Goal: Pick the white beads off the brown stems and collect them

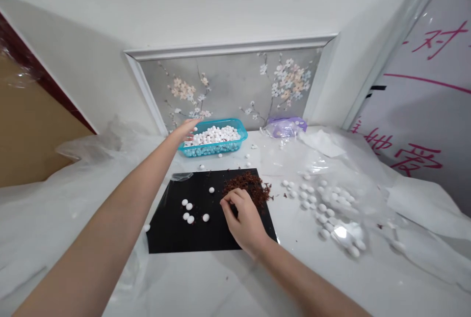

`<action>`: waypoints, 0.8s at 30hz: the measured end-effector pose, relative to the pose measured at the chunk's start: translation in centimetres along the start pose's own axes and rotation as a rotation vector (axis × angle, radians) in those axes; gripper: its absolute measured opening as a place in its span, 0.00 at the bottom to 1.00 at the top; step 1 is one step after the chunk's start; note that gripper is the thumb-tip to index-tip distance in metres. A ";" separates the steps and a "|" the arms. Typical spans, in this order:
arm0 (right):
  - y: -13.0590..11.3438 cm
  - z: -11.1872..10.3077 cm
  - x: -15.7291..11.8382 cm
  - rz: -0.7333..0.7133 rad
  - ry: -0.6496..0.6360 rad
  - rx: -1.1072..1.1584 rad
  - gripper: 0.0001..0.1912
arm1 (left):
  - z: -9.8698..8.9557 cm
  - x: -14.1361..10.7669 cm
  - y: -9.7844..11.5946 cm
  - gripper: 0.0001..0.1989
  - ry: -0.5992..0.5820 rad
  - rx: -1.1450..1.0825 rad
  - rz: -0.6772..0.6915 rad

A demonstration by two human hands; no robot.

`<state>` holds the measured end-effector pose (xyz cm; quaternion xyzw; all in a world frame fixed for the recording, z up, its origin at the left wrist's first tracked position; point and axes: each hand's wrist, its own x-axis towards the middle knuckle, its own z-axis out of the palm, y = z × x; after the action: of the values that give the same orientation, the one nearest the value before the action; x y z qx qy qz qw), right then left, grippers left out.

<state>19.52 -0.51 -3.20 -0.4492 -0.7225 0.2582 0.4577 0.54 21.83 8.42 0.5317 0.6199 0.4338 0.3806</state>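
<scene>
My left hand (pixel 186 131) is over the left end of a blue plastic basket (pixel 241 129), its fingers stretched out. Many small white balls (pixel 217 135) fill the basket, and one shows close to the fingertips. On a black mat (pixel 172 238), my right hand (pixel 243 216) is closed, thumb and forefinger together; whatever is between them is too small to make out. Right behind that hand lies a heap of dark red-brown small pieces (pixel 250 184). Several loose white balls (pixel 206 217) rest on the mat to the left, some with reddish specks beside them.
More white balls (pixel 326 211) are scattered on the white table at right, partly under clear plastic (pixel 346 179). A purple container (pixel 287 125) stands against the wall beside the basket. Crumpled plastic sheeting (pixel 103 145) covers the left side. A framed floral panel (pixel 235 86) is behind.
</scene>
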 end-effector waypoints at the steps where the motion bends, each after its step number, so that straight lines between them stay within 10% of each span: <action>1: 0.0 0.0 0.0 -0.004 0.000 -0.006 0.09 | -0.1 -0.6 0.0 0.10 0.035 0.093 0.031; 6: 0.2 -0.1 0.0 -0.031 0.014 -0.005 0.09 | -0.4 -7.3 -1.7 0.11 0.086 0.380 0.259; 9: 0.3 0.0 0.0 -0.044 -0.006 -0.007 0.09 | -0.5 -12.4 -4.4 0.16 -0.291 0.757 0.533; 14: 0.4 -0.2 -0.1 -0.038 -0.012 -0.024 0.09 | 0.1 -15.9 -8.2 0.17 -0.538 0.878 0.623; 24: 0.4 -0.3 -0.4 -0.021 -0.008 -0.012 0.09 | -5.5 -19.0 -7.9 0.15 -0.211 0.844 0.375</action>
<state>20.07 -0.72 -3.55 -0.4433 -0.7306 0.2506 0.4548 -4.49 1.80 2.98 0.7840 0.5931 0.1488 0.1072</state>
